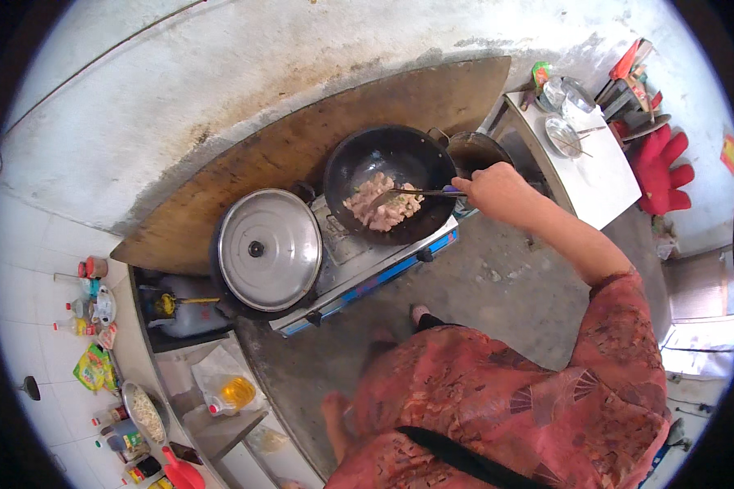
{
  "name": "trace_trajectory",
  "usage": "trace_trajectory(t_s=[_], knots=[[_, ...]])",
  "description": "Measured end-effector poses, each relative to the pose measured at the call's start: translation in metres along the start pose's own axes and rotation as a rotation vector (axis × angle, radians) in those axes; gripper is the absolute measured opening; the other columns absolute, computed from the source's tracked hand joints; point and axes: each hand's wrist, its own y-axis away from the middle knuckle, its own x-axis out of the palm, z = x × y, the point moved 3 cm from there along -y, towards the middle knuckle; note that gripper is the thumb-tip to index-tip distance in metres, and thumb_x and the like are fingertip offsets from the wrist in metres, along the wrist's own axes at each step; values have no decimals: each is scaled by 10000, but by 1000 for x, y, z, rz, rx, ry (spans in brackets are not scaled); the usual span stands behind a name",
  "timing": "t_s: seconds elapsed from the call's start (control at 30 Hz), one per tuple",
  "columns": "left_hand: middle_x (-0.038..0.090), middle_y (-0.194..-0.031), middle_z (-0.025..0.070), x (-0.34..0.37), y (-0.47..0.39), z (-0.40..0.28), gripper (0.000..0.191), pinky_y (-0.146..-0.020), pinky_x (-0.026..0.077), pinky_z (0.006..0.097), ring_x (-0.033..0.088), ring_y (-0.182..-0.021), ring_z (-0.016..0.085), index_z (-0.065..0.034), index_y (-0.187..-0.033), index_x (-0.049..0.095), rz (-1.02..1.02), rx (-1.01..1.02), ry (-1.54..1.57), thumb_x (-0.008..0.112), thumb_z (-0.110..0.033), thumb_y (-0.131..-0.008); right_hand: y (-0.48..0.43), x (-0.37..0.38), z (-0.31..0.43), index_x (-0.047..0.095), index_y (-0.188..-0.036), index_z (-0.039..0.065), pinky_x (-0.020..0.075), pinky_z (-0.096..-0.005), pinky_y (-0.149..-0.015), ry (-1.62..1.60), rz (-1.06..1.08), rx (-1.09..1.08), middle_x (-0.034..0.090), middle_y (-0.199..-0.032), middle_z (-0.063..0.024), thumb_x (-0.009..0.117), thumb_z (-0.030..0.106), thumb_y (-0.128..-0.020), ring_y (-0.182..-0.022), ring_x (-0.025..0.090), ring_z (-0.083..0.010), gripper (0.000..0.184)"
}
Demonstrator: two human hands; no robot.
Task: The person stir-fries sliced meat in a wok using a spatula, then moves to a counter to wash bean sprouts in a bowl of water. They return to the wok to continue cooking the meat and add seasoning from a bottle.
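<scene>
My right hand grips the handle of a metal cooking spatula, its index finger stretched along the handle. The spatula's blade is down among pale chopped meat with bits of green in it. This food lies in a black wok on the right side of a two-burner gas stove. On the stove's left side, a domed metal lid with a black knob covers a dark pan. My left hand hangs low beside my shirt, apart from the stove; its fingers are not clear.
A dark pot stands behind the wok's right edge. Metal bowls and chopsticks lie on a white table at right. The left counter holds a bowl of pale shreds, several bottles and a red scoop. An oil bottle sits on a lower shelf.
</scene>
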Motion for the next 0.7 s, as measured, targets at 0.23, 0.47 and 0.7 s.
trace_trajectory(t_s=[0.23,0.47,0.7], knots=[[618,-667,24,-26,-13,-11,78,-531,487,361,579,-580,209,-147,-679,604,225,-133,72,601,-186,-746,-18,68,30,629,-875,54,504,-400,-582,-158,254,174,655,-719,-126,529,125,-755,-699,655,-291,171],[608,-671,47,-17,-19,-2,80,-542,477,367,579,-590,227,-120,-675,601,118,-884,1382,656,-178,-666,-7,110,-20,590,-844,53,489,-398,-523,-104,-4,465,643,-675,-112,514,110,-774,-625,646,-272,118],[594,-656,50,-7,-23,12,238,-556,465,381,570,-612,249,-141,-692,583,138,-103,349,739,-179,-516,-11,149,47,392,-1298,3,497,-339,-520,-9,237,310,596,-782,-109,581,116,-752,-642,621,-239,588]])
